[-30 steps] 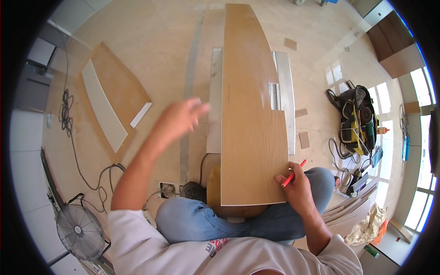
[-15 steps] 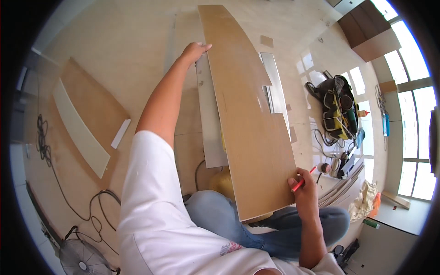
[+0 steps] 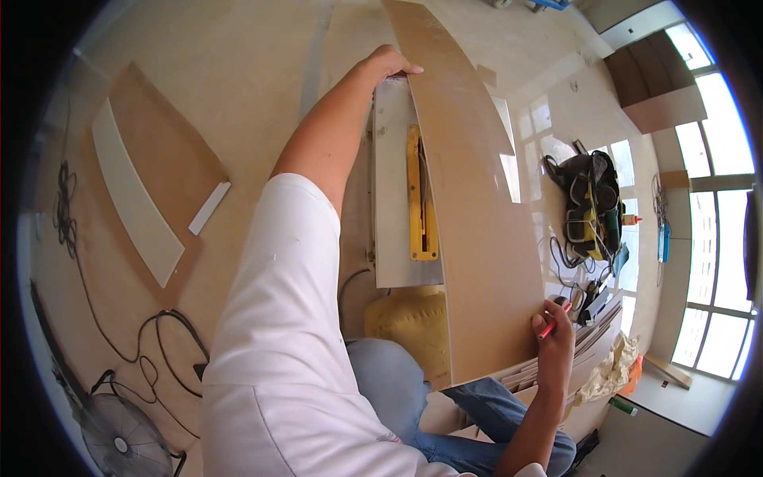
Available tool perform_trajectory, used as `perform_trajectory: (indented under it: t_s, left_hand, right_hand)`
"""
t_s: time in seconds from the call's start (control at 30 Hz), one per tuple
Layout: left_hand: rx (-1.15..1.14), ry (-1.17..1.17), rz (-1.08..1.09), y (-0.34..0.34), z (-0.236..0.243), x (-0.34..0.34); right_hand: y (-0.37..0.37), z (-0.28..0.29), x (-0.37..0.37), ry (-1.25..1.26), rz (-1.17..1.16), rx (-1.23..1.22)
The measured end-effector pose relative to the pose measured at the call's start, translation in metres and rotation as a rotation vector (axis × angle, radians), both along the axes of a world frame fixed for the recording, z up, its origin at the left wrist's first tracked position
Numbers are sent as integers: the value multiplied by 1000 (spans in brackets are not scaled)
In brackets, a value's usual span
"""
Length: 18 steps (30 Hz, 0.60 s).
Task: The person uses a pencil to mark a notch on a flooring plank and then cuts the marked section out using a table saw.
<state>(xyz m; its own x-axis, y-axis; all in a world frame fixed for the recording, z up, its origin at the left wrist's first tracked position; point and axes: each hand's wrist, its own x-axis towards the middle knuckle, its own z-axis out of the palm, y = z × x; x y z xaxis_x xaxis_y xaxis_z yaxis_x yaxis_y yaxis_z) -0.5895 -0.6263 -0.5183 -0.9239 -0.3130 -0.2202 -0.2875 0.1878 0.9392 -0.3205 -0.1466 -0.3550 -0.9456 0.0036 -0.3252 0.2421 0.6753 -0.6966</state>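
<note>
A pale metal saw desk [image 3: 393,199] with a yellow insert plate [image 3: 421,199] is carrying the long brown board [image 3: 477,207], which is lying across it between the left grip's reach and the right grip's near corner. The tan floor [image 3: 238,71] is stretching all around. Far left of the left grip, a brown panel [image 3: 171,159] is lying flat with a white curved strip [image 3: 131,199] on it. Black cables [image 3: 119,334] and a fan [image 3: 119,437] are sitting near the lower left. Right of the right grip, a tool bag [image 3: 592,207] is resting on the floor.

A long board [image 3: 477,207] lies across a table saw [image 3: 401,199], its near end over the person's lap. A tool bag [image 3: 592,203] sits on the floor to its right, a fan [image 3: 123,437] and offcut panels [image 3: 151,183] to the left.
</note>
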Motion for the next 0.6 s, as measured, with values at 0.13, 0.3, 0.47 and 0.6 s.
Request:
perform_trajectory:
  t_s: [0.13, 0.3, 0.47, 0.6]
  left_hand:
    - [-132, -77, -2, 10, 4, -12]
    - [39, -12, -3, -14, -15, -9]
    - [147, -33, 11, 14, 3, -2]
    - [218, 32, 168, -7, -11, 0]
  right_hand:
    - [11, -4, 3, -4, 1, 11]
    - [-3, -22, 12, 20, 8, -102]
    - [1, -44, 18, 22, -19, -49]
    - [-9, -55, 18, -15, 13, -44]
